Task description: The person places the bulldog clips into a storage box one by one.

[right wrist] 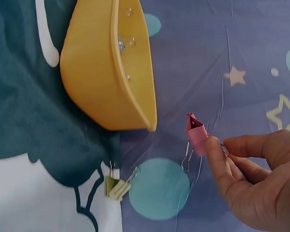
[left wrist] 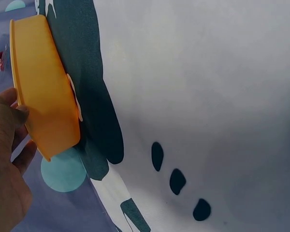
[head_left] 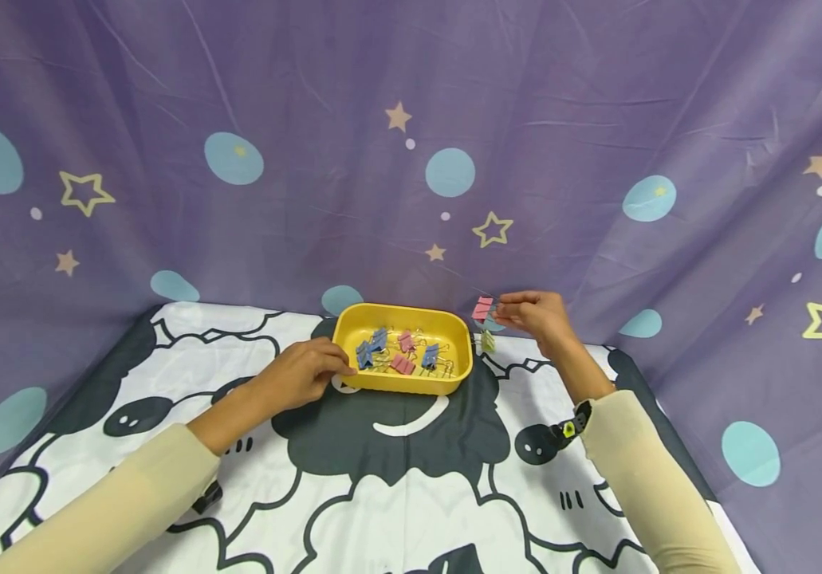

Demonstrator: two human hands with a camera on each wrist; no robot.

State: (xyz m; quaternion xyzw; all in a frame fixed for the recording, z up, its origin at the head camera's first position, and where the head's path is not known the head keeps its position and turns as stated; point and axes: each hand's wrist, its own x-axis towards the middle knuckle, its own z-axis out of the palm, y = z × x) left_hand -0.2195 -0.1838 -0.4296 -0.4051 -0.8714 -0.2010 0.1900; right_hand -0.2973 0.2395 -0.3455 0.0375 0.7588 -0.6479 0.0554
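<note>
My right hand (head_left: 536, 317) pinches a pink binder clip (head_left: 482, 308) by its wire handle, in the air beyond the right end of a yellow plastic tray (head_left: 403, 384). The right wrist view shows this pink clip (right wrist: 197, 135) between thumb and fingers, its other wire handle hanging free. A yellow-green binder clip (head_left: 488, 341) lies on the cloth close to the tray's right end. At the opposite end, my left hand (head_left: 306, 371) grips the tray's rim. Inside the tray are several blue binder clips (head_left: 430, 355) and pink binder clips (head_left: 403, 364), with wire handles of others partly hidden by the front wall.
A white and dark cloth (head_left: 403, 438) with cartoon sheep covers the table. Behind its far edge hangs a purple curtain (head_left: 353, 239) with stars and blue ovals, close beyond the tray and my right hand.
</note>
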